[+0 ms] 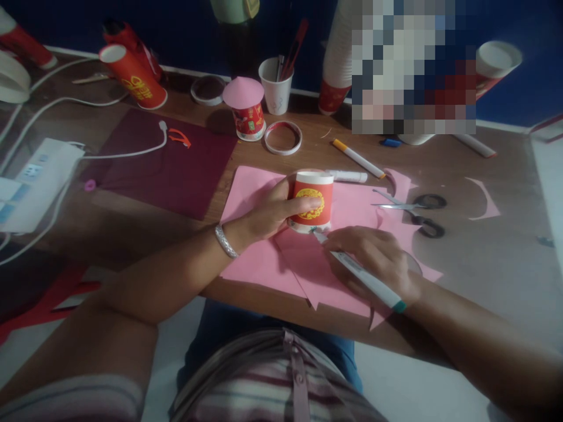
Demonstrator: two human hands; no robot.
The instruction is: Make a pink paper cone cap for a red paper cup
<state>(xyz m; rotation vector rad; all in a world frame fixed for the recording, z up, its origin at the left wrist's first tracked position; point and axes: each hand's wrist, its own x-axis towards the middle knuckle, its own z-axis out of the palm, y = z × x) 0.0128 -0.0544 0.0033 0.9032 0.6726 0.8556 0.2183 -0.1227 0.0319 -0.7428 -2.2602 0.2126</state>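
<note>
My left hand (281,202) is wrapped round a red paper cup (323,198) with a yellow emblem, its thumb lying across the front. My right hand (369,255) grips a white marker (369,281) with a green end. The marker's tip touches or nearly touches the white band at the cup's lower edge, where small green marks show. Under both hands lie pink paper sheets (250,252). A white capped marker (349,176) rests just behind the cup. To the right, black-handled scissors (416,206) lie spread among pink offcuts (484,202).
Behind stand a red cup with a pink cone top (244,94), a white cup of pens (277,88), a tape ring (284,139) and a red cup (136,79). An orange-capped marker (358,158) lies nearby. At left are a dark red sheet (176,176) and a power strip (39,181).
</note>
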